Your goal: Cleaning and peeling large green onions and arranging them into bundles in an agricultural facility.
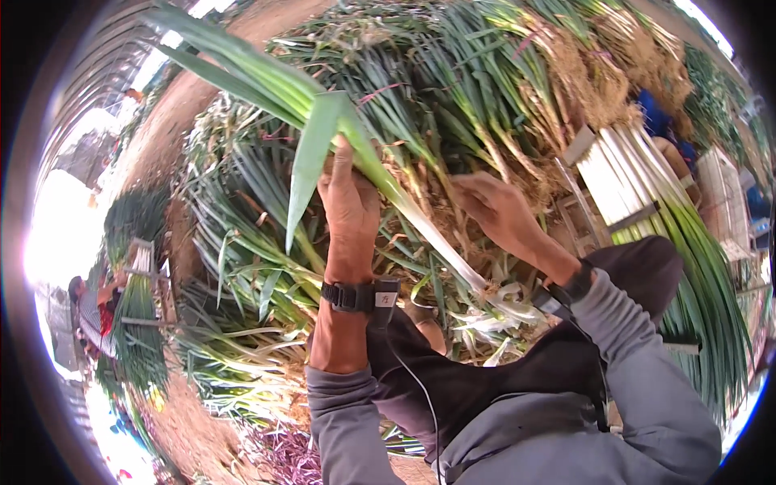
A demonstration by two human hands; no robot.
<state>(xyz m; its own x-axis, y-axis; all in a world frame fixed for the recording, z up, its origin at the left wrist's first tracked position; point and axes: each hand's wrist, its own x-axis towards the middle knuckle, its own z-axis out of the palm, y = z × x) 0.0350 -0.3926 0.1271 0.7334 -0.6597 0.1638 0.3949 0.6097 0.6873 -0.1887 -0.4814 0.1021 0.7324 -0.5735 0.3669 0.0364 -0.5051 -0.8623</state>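
My left hand (347, 194) is closed around a large green onion (420, 222), gripping it where the white stalk turns into leaves. The leaves fan out to the upper left, and one broad blade folds down beside my wrist. Its white end slants down to the right, the root end by some pale peelings (513, 311) near my knees. My right hand (501, 214) hovers to the right of the stalk, apart from it. Its fingers are curled together over the pile; whatever they may pinch is too small to make out.
Unpeeled green onions (453, 97) with brown roots lie heaped ahead. At the right, a bundle of clean white-stalked onions (630, 182) rests in a metal rack (634, 217). White crates (722, 202) stand beyond. Another person (95, 311) sits far left beside a similar bundle.
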